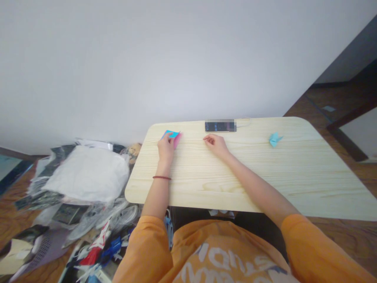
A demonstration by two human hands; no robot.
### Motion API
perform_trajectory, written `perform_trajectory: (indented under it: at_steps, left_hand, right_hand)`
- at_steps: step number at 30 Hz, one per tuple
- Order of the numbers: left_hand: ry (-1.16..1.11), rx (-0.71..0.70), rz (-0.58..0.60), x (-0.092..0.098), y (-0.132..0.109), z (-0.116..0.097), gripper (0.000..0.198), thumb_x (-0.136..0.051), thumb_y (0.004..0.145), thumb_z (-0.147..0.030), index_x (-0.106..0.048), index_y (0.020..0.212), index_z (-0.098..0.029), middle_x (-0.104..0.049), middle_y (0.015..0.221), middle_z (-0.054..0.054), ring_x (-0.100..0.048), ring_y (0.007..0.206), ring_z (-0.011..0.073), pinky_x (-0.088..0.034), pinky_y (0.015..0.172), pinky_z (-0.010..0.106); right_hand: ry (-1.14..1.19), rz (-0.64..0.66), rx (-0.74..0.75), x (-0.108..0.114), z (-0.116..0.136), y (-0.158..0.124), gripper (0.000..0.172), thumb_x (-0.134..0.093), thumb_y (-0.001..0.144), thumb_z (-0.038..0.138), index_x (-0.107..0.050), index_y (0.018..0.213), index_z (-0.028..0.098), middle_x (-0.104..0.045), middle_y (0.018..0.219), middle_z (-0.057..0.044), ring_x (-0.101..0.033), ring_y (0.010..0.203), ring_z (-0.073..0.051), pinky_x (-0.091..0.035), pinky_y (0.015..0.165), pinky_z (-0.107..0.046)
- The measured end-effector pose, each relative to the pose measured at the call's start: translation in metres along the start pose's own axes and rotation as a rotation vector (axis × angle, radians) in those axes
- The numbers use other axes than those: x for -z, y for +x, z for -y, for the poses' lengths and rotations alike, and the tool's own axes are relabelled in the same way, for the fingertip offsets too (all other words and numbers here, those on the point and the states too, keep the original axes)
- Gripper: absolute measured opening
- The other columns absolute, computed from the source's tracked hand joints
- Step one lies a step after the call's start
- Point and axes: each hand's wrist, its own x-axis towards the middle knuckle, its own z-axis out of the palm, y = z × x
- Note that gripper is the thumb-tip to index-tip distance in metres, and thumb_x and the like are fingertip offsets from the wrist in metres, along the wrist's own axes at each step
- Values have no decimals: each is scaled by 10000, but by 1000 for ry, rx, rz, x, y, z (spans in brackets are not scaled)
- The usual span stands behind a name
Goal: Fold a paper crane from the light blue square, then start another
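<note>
At the left end of the table, my left hand [166,148] is closed on coloured paper, with its thumb and forefinger at the near side. The paper shows a blue part [173,134] on top and a pink part [177,140] on the right; whether these are separate sheets I cannot tell. My right hand [217,144] rests on the tabletop just in front of the phone, fingers curled together with nothing visible in them. Over to the right lies a small light-blue folded paper piece [275,139] with pointed tips, apart from both hands.
A phone [219,125] with a lit screen and a cable lies at the back edge of the wooden table [206,192], against the white wall [182,59]. Left of the table, white bagged items [88,173] and a pile of assorted things cover the floor.
</note>
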Motion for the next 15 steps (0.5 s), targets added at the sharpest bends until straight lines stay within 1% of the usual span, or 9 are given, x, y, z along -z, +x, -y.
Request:
perform_trajectory:
  at_steps: [3,6,11,13,15]
  left_hand:
    - [-21,38,0,-1,0,0,191,-623,726,-147,-688,900,-189,-665,653,16,-621,624,171,-458,677,282]
    - [-67,68,-40,-1,-2,0,157,-676,674,-176,-683,830,-193,-656,601,2,-610,574,166,-451,604,261]
    - [-129,147,-32,-1,-2,0,185,-755,569,-230,-667,723,-175,-646,562,3,-601,538,168,-448,548,256]
    - [-185,136,-76,2,-2,-6,194,-746,580,-245,-666,742,-175,-651,582,2,-615,570,166,-466,567,255]
    - [-269,80,-177,6,-1,-18,206,-719,627,-260,-666,809,-181,-670,649,3,-636,636,154,-492,628,252]
  right_hand:
    - [2,-3,-8,-1,-1,0,163,-537,723,199,-664,816,156,-597,649,-6,-487,548,-112,-401,585,-247]
    - [0,-4,-11,-1,-1,1,162,-537,723,199,-663,815,158,-599,648,-7,-488,546,-113,-403,586,-249]
    - [0,-1,-8,0,0,2,160,-538,725,198,-665,815,160,-603,652,-9,-493,550,-113,-405,588,-249]
    - [2,-6,-6,-1,0,2,160,-538,725,199,-666,814,163,-608,656,-9,-494,550,-113,-406,588,-249]
    - [8,-19,-8,-2,-1,2,160,-541,721,199,-669,811,163,-611,656,-8,-496,552,-113,-408,591,-251]
